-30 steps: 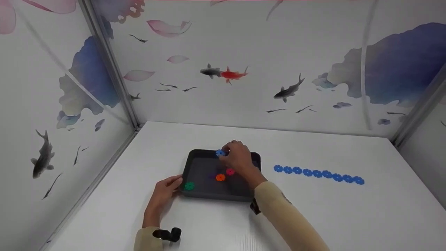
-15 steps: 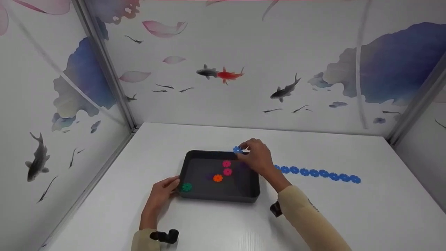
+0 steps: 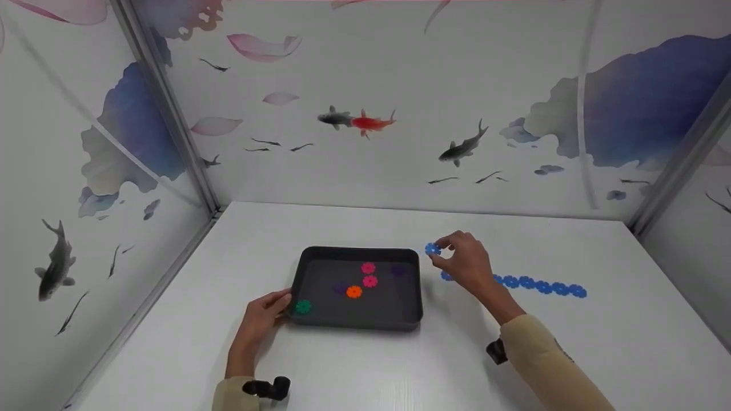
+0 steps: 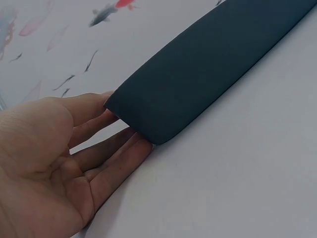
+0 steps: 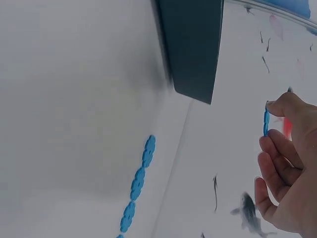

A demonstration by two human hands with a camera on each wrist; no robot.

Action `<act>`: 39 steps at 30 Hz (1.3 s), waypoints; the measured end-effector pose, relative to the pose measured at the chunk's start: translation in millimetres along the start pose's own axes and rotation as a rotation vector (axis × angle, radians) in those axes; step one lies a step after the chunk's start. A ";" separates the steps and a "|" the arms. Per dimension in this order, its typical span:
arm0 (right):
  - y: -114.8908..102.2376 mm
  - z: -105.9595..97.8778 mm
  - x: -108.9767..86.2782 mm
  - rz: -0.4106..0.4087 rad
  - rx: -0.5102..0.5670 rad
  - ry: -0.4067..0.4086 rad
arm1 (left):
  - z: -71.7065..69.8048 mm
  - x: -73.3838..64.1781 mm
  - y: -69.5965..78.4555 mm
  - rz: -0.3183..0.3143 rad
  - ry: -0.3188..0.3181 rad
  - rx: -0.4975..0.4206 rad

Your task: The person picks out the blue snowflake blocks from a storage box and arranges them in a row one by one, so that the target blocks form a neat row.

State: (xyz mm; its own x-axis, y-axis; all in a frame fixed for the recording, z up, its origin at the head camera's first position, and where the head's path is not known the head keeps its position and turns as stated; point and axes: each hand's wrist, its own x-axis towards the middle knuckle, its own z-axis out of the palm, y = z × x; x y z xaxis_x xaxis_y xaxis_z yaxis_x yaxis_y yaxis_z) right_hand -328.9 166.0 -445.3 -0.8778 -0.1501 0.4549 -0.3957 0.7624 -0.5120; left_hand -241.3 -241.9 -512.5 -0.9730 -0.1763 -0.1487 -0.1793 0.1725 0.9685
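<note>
A dark grey tray [image 3: 357, 327] lies on the white table with flower-shaped plastic pieces inside. My left hand [image 3: 260, 319] holds its left side, the thumb at the rim and other fingers against the lower corner in the left wrist view. Just right of the tray, my right hand [image 3: 467, 264] pinches a blue flower-shaped piece [image 3: 432, 249] between thumb and index finger. The right wrist view shows this piece [image 5: 266, 121] edge-on, raised above the table. Behind the right hand a row of blue flower-shaped pieces [image 3: 527, 282] runs to the right, partly hidden by that hand.
In the tray lie two pink pieces [image 3: 370, 281], an orange piece [image 3: 354, 291], a green piece [image 3: 303, 307] in the front left corner and dark purple pieces [image 3: 399, 269]. Printed panels [image 3: 365, 171] with fish stand at the table's back and sides.
My right hand has carried the blue flower-shaped piece from over the tray's back rim rightward past the tray, uncovering the tray's right side. The left hand has stayed on the tray.
</note>
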 end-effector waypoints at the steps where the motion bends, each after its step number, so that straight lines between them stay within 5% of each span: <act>1: 4.5 -2.4 -1.6 0.010 -0.006 0.001 | 0.0 0.3 -0.1 0.005 0.001 0.007; 39: 160.7 -116.6 -72.1 0.380 -0.119 -0.092 | -0.2 1.0 -0.9 0.023 -0.009 0.031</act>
State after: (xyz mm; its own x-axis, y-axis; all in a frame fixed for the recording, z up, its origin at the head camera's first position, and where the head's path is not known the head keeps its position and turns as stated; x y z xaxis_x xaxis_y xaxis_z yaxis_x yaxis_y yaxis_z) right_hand -297.7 372.7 -475.4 -0.9780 0.1050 0.1802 -0.0093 0.8412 -0.5407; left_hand -242.0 -242.4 -513.5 -0.9782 -0.1631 -0.1287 -0.1613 0.2062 0.9651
